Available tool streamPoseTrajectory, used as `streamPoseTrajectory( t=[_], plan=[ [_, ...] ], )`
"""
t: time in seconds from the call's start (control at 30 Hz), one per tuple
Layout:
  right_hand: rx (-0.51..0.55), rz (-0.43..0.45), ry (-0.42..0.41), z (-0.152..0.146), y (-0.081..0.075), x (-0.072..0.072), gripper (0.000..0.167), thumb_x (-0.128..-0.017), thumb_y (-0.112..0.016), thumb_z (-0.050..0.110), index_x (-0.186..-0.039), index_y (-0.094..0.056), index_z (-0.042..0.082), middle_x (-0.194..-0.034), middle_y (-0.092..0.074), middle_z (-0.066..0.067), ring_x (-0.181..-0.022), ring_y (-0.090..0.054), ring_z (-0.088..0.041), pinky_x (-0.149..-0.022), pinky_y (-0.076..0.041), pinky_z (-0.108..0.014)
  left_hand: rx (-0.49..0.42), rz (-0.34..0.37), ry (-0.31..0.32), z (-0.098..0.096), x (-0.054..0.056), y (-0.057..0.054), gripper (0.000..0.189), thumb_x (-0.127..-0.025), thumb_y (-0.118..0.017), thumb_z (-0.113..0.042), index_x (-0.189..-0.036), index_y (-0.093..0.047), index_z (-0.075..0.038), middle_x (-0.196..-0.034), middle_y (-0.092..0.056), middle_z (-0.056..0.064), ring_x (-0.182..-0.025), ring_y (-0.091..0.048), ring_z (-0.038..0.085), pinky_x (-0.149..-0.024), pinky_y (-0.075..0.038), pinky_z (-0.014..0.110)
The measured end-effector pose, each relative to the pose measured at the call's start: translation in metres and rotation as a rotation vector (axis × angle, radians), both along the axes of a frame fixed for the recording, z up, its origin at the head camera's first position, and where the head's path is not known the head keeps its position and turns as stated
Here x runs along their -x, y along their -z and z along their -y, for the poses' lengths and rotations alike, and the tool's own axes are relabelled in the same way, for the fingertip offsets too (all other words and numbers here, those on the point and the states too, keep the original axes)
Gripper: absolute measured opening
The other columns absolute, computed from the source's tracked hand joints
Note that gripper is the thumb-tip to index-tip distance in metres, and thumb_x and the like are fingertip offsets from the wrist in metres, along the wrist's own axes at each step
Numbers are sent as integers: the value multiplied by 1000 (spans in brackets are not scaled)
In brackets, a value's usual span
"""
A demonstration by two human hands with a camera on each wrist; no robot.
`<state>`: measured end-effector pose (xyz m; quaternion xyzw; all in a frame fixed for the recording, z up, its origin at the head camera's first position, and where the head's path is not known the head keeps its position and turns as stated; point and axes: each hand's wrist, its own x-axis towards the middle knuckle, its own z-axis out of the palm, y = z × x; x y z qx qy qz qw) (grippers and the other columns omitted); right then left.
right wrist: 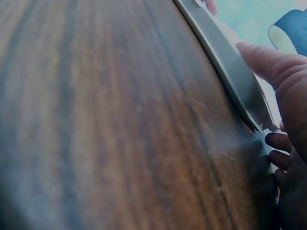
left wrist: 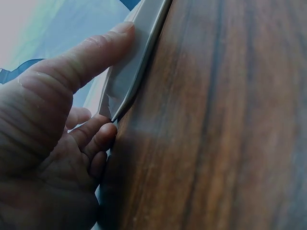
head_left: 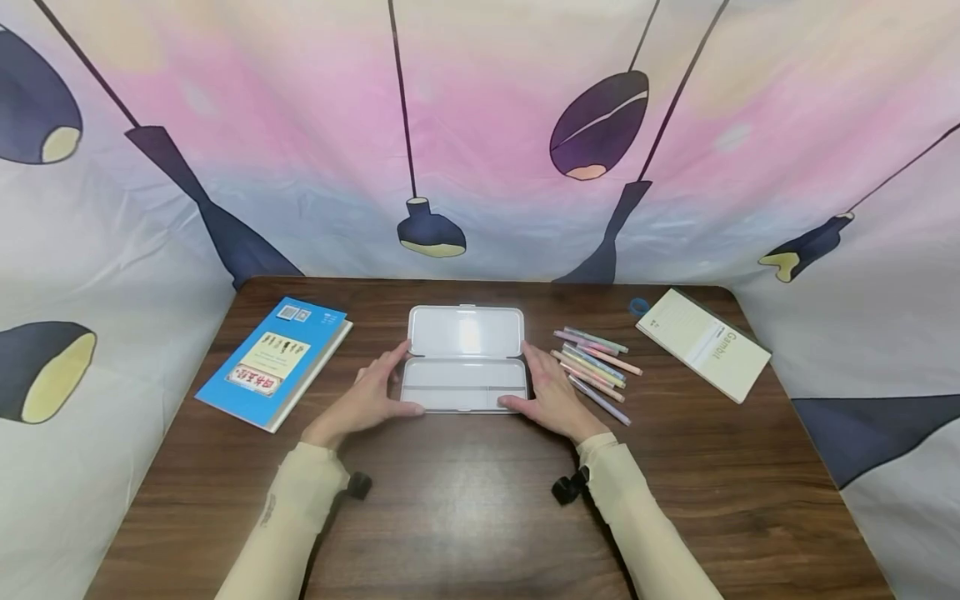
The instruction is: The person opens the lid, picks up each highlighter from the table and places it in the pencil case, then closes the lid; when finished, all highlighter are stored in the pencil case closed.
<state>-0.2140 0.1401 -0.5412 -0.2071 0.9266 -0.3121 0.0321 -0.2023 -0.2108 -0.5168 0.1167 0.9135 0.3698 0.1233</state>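
A white pencil case (head_left: 457, 373) lies opened flat on the table, its lid (head_left: 442, 332) laid back toward the wall and its divided tray facing me. My left hand (head_left: 367, 396) holds the case at its left side, thumb at the front corner and fingers along the edge. At the opposite side my right hand (head_left: 553, 393) grips it, the thumb over the front rim. In the left wrist view, the thumb (left wrist: 103, 52) lies against the case's front wall (left wrist: 136, 57). The right wrist view shows the right thumb (right wrist: 268, 62) at the top rim of the case (right wrist: 225, 62).
Several pastel pens (head_left: 592, 367) lie in a loose pile just right of the right hand. A blue book (head_left: 273, 358) is at the left, a cream notepad (head_left: 701, 342) at the right. Beside the notepad sits a blue ring-shaped item (head_left: 639, 307). A patterned curtain (head_left: 480, 150) hangs behind the table.
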Motion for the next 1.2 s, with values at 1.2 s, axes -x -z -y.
streamPoseTrajectory(
  t=[1.2],
  plan=[
    [197, 10, 90, -17, -9, -33, 89, -99, -72, 48, -165, -31, 5, -171, -30, -17, -159, -26, -35, -125, -27, -59, -125, -30, -49, 2, -12, 1, 111, -83, -91, -44, -169, -24, -21, -159, -44, 11, -129, -48, 32, -111, -38, 61]
  ],
)
